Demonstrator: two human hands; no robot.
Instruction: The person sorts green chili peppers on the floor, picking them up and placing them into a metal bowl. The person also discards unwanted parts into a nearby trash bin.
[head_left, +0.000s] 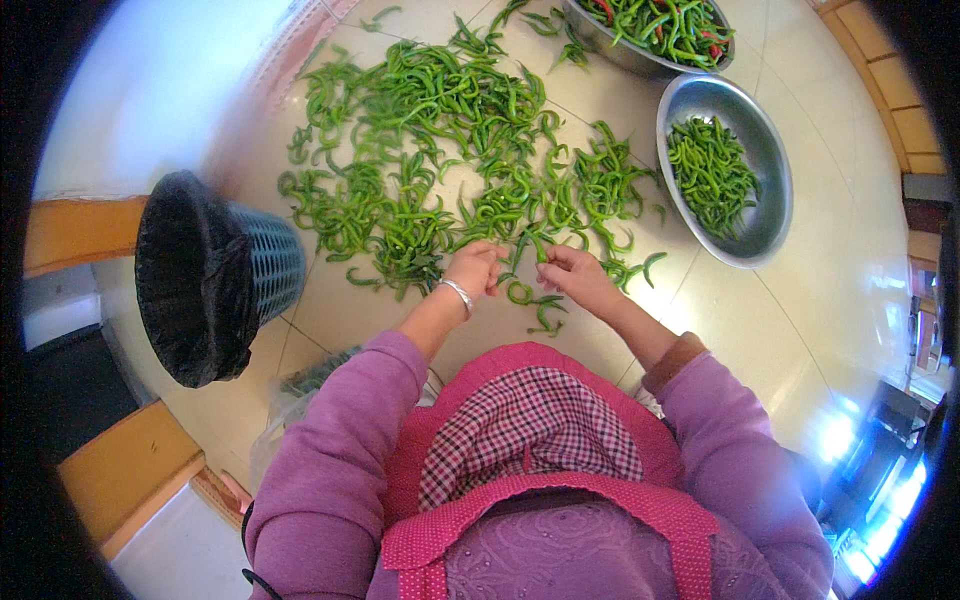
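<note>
Green chili peppers (457, 94) lie in a wide, loose spread on the tiled floor in front of me. At its near edge, my right hand (574, 271) pinches a green pepper (539, 247) between thumb and fingers. My left hand (476, 268), with a silver bangle on the wrist, is just to the left with its fingers curled. Whether anything sits between those fingers is hidden. A few curled peppers (519, 292) rest on the floor between and below both hands.
Right of the spread stands a metal basin (772, 202) partly filled with green peppers. Behind it, another metal basin (622, 54) holds green and some red peppers. On the left is a blue plastic basket (281, 259) lined with a black bag (191, 300). A clear plastic bag (281, 412) lies by my left arm.
</note>
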